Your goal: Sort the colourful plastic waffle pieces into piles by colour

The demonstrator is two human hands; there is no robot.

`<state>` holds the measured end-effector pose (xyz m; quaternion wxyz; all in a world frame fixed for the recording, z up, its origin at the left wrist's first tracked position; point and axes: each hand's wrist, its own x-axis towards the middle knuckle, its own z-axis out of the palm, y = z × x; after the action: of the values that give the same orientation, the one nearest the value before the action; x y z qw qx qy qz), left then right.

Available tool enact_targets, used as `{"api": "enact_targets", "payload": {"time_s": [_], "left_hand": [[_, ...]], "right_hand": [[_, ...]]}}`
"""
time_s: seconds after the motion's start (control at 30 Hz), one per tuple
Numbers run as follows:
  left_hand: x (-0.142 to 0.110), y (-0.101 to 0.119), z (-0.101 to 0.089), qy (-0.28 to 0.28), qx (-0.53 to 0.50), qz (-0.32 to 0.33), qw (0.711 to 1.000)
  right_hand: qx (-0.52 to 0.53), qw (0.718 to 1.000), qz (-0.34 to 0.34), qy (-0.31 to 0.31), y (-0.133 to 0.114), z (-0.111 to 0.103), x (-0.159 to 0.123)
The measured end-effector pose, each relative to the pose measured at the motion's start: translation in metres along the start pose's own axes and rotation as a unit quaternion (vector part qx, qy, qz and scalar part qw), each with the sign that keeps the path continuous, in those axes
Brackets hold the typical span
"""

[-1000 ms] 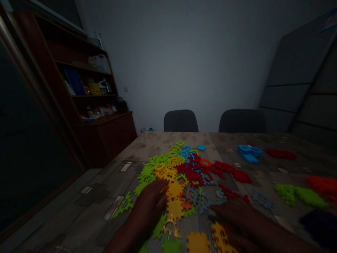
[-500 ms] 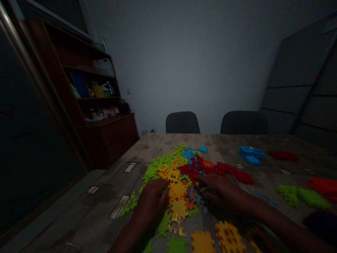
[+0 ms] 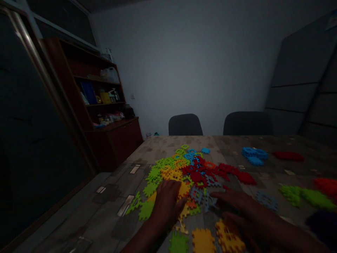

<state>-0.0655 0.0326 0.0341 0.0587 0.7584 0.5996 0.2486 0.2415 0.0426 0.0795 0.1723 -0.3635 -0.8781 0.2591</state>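
A heap of flat, toothed plastic pieces in green, yellow, red, blue and grey lies on the patterned table. My left hand lies flat on the yellow and green pieces at the heap's near side, fingers stretched forward. To its right, my right hand rests low on the table with its fingers reaching toward grey pieces; whether it holds one is too dark to make out. Loose yellow pieces lie just in front of me.
Sorted small piles sit to the right: blue, red, green and another red. Two dark chairs stand at the table's far edge. A wooden shelf unit stands at the left.
My right hand pulled back from the red pieces in the heap's middle toward me and to the right. My left hand shifted slightly right on the yellow pieces. The camera tilted a little.
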Motion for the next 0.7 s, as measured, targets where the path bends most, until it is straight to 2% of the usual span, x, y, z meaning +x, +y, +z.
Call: {"api": "enact_targets", "payload": {"time_s": [0.23, 0.43, 0.57, 0.7], "left_hand": [[0.007, 0.003, -0.002, 0.0, 0.004, -0.025, 1.0], [0.015, -0.009, -0.006, 0.025, -0.028, -0.031, 0.999], [-0.005, -0.011, -0.02, 0.036, -0.062, -0.017, 0.997], [-0.041, 0.008, -0.024, -0.01, -0.135, 0.058, 0.989]], "right_hand": [[0.01, 1.0, -0.009, 0.005, 0.01, -0.001, -0.003], [0.0, 1.0, 0.003, -0.003, 0.007, -0.013, -0.006], [0.01, 1.0, -0.018, 0.017, 0.011, -0.015, -0.007], [0.014, 0.999, -0.022, 0.022, 0.013, -0.015, -0.006]]}}
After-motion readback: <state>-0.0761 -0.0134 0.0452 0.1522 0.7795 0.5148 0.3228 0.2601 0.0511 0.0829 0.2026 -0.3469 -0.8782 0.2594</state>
